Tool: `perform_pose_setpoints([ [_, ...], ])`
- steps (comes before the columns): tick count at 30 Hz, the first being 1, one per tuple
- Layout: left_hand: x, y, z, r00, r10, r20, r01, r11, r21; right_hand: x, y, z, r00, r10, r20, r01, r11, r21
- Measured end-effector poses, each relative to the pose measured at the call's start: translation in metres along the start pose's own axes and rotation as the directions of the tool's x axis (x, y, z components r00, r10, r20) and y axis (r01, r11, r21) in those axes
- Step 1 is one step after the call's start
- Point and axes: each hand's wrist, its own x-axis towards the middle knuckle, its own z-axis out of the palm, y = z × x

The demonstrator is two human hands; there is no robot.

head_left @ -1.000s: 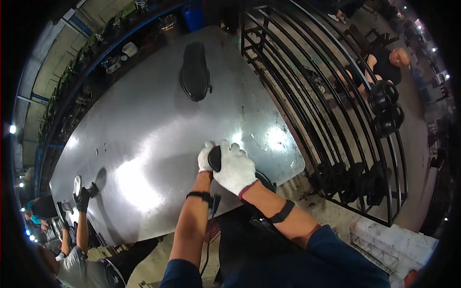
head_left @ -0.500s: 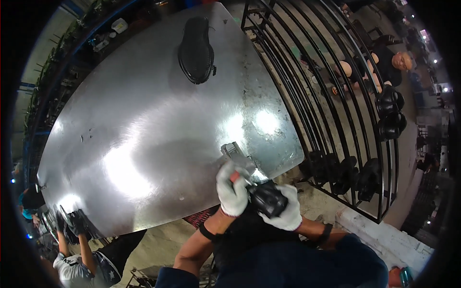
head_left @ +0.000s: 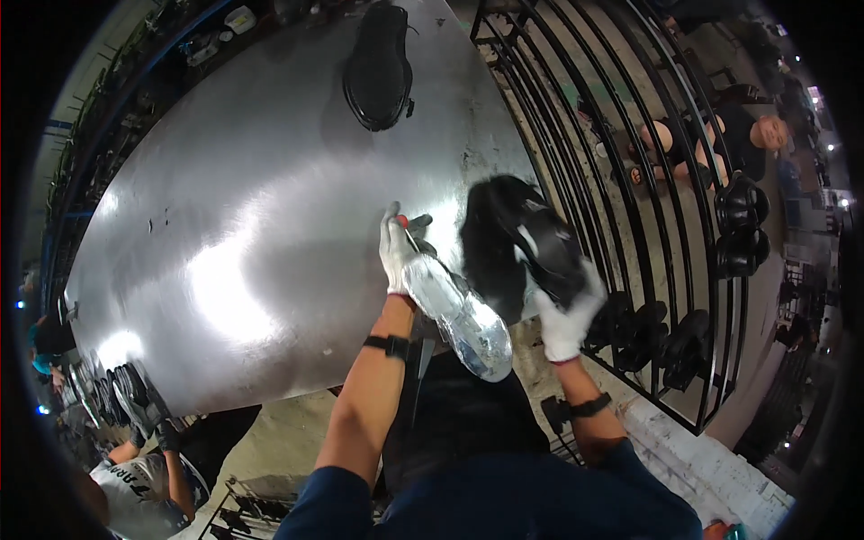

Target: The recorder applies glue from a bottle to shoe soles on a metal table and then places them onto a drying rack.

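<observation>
My left hand (head_left: 393,252), in a white glove, is at the near right part of the metal table, closed around a thin tool with a red handle end (head_left: 402,221). Right beside it a shiny silver, sole-shaped metal form (head_left: 461,315) slants toward me over the table's near edge. My right hand (head_left: 572,326), gloved in white too, grips a black shoe (head_left: 544,247) at the table's right edge; motion smears both. Farther off, another black shoe or sole piece (head_left: 378,76) lies on the metal.
The grey metal table (head_left: 198,207) spans the left and middle. A black tubular rack (head_left: 621,171) stands along its right side, with several black shoes (head_left: 742,225) on it. A co-worker (head_left: 135,486) handles dark shoes at the lower left. Another person (head_left: 711,148) sits beyond the rack.
My right hand has swung the black shoe up and to the right, away from the silver form, which now shows fully. My left hand has moved up and left with the red-handled tool.
</observation>
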Motion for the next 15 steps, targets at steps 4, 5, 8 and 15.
perform_pose_setpoints([
  [4,0.02,-0.021,-0.021,0.996,0.016,0.089,-0.04,0.963,0.268,-0.07,-0.011,0.0,0.976,0.107,0.191,-0.118,0.992,0.049],
  [5,0.013,-0.017,-0.021,0.987,0.015,0.162,-0.084,0.902,0.424,-0.082,-0.02,-0.004,0.932,0.145,0.332,-0.174,0.983,0.06],
  [8,-0.057,0.006,-0.024,0.952,0.273,0.141,-0.306,0.799,0.517,-0.09,-0.048,0.003,0.855,0.221,0.469,-0.208,0.975,-0.08],
  [15,-0.082,0.036,-0.035,0.987,0.002,0.163,0.076,0.88,-0.469,0.015,-0.082,0.126,0.726,-0.119,0.678,0.064,0.992,0.106],
])
